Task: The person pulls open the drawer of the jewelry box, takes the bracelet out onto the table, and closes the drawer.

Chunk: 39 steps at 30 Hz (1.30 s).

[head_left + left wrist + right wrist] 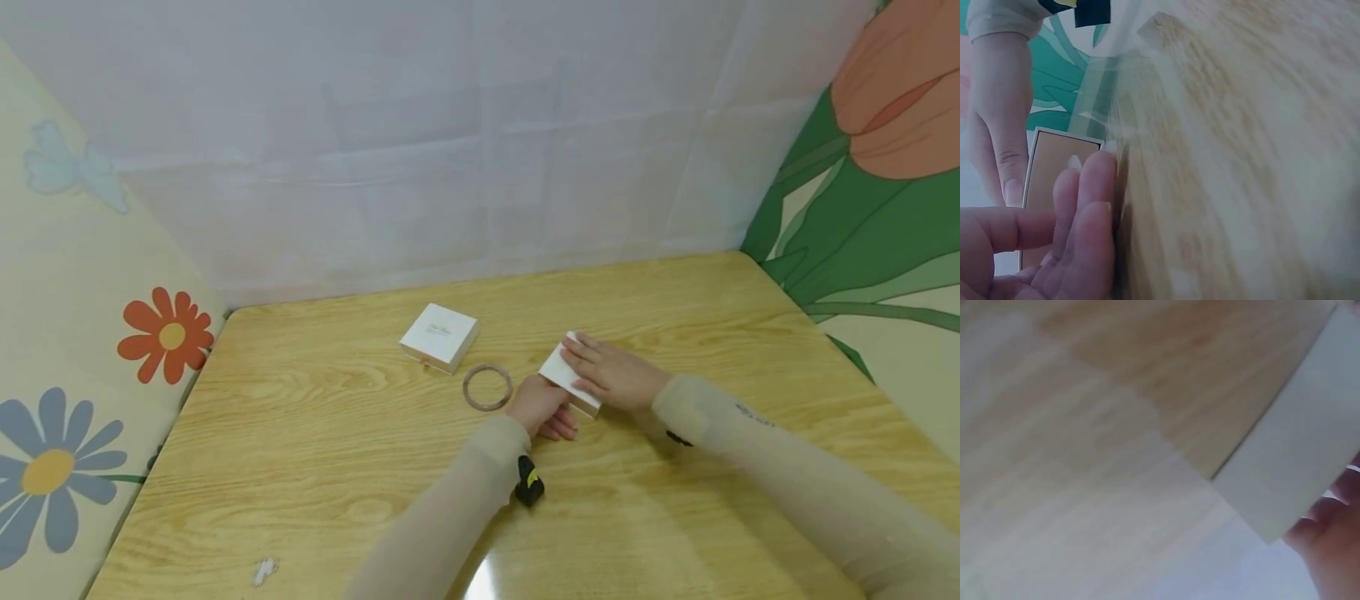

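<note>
A white box lies under both hands on the wooden table. Across its top rests my right hand, fingers stretched out. At the box's near end is my left hand. The left wrist view shows a brown end face with a pale rim; thumb and forefinger come together right against it, their tips partly hidden, while the other fingers extend along it. The right wrist view shows the box's plain long side. Left of the hands lies a thin brownish bangle.
A second white box, with gold lettering on its lid and a small brown tab in front, stands behind and left of the bangle. A small white scrap lies near the front left. A white cloth hangs behind the table.
</note>
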Motion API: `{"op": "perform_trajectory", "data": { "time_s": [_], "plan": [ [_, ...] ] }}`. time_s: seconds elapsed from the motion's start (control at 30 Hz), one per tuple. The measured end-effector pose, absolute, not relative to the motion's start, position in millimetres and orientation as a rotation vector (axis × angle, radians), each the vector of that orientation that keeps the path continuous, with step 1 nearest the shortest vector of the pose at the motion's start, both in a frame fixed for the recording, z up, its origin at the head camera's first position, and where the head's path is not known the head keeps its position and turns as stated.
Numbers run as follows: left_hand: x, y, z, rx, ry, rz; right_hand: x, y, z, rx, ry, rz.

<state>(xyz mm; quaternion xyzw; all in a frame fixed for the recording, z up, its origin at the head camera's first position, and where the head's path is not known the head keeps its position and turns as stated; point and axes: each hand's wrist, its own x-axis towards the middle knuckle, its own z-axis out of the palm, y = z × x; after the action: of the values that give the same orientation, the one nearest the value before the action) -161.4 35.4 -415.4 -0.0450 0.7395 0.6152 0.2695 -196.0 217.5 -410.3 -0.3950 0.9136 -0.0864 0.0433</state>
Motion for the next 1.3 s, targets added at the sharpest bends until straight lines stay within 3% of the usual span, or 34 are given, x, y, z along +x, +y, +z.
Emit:
{"op": "perform_trajectory", "data": {
  "time_s": [0.43, 1.3],
  "plan": [
    [-165, -9, -404, -0.089, 2.118, 1.572, -206, 210, -393, -1.099, 2.694, -0.37],
    [-151, -105, -394, -0.276, 2.215, 1.74, -222, 151, -371, -1.344, 2.668, -0.455]
  ]
}}
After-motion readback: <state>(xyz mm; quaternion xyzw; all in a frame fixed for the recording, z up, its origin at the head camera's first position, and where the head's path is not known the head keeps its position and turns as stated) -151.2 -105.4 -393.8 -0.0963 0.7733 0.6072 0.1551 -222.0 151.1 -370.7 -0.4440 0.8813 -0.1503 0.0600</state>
